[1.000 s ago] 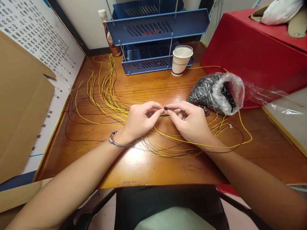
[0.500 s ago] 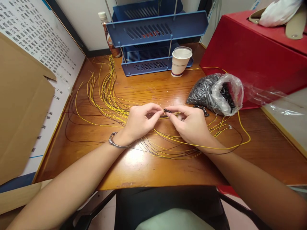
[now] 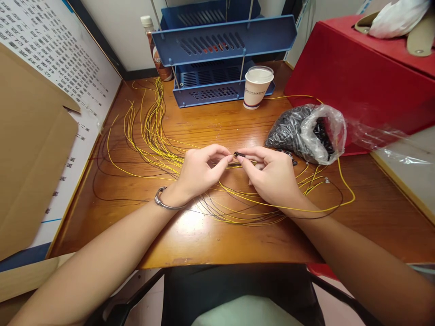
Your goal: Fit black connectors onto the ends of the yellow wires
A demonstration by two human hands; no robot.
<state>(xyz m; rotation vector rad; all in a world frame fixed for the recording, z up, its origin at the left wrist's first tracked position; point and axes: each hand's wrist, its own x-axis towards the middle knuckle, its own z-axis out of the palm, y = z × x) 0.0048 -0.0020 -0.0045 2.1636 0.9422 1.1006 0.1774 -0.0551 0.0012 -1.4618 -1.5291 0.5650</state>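
Between the thumb and forefinger of my right hand (image 3: 274,174) is a small black connector-like piece (image 3: 239,155), its end pointing left. My left hand (image 3: 205,170) pinches, thumb against forefinger, right beside that end; what its fingertips hold is too small to tell, perhaps a wire end. Thin yellow and black wires (image 3: 166,151) run in a loose bundle beneath both hands and spread left across the wooden desk (image 3: 210,122). More wires loop under my wrists. Behind my right hand lies a clear plastic bag (image 3: 306,133) full of small black pieces, a few of them loose at its foot.
A blue tiered file rack (image 3: 224,40) stands at the back, with a brown bottle (image 3: 158,50) on its left and a paper cup (image 3: 257,88) before it. A red box (image 3: 356,68) fills the right side. Cardboard (image 3: 34,149) leans at the left.
The black piece in my right fingers has turned slightly and shifted a little to the right. My left hand holds nearly the same place.
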